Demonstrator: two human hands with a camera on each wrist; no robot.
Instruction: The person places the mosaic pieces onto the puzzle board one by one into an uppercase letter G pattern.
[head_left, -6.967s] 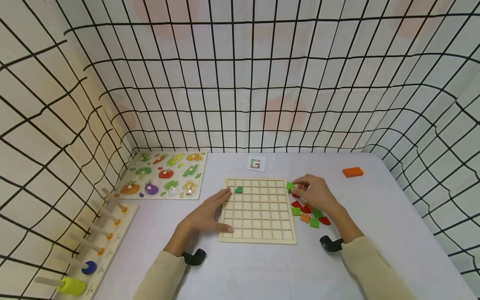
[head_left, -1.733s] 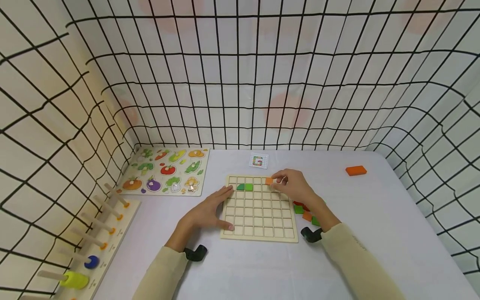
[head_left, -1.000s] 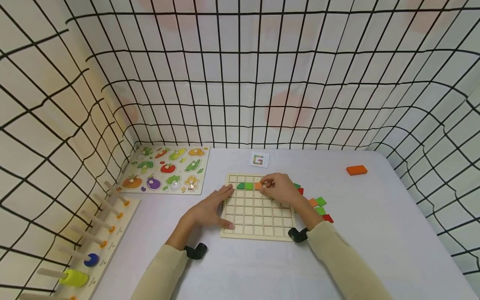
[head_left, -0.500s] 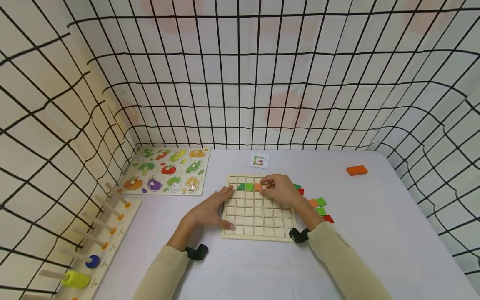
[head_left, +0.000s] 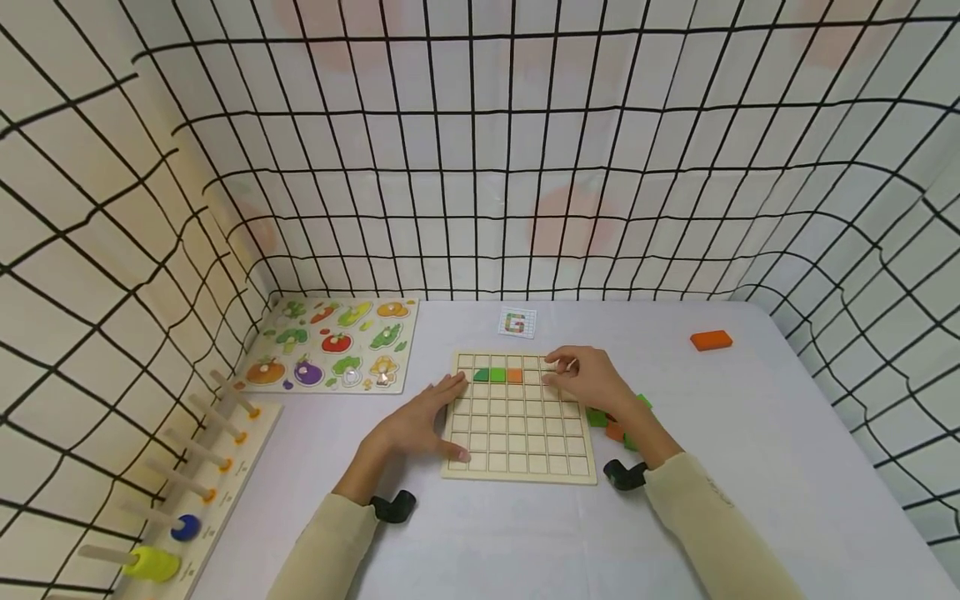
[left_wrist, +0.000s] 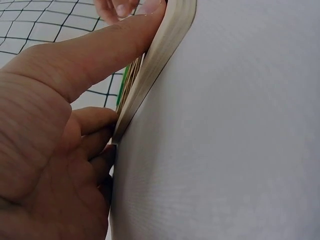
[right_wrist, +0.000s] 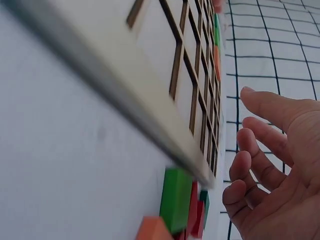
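Observation:
A pale wooden grid board [head_left: 517, 425] lies in front of me. Along its second row sit a dark green curved-edge tile [head_left: 482, 375], a light green square tile [head_left: 498, 375] and an orange square tile [head_left: 514, 376], side by side. My left hand [head_left: 408, 429] is spread along the board's left edge, fingers at the upper side and thumb on the lower corner. Over the upper right cells hovers my right hand [head_left: 592, 377], its fingers loosely bent and nothing between them in the right wrist view. Loose green tiles [right_wrist: 175, 200] and red ones lie by the board's right edge, partly behind that arm.
Behind the board is a small pattern card [head_left: 517, 322]. A vegetable puzzle board [head_left: 367, 342] lies at the back left, with a peg rack [head_left: 243, 457] nearer along the left side. An orange block [head_left: 711, 340] sits far right. Black netting [head_left: 510, 175] encloses the table.
Earlier only the dark green tile was on the board. The light green and orange squares were added beside it. My right hand has let go of the orange tile and moved right.

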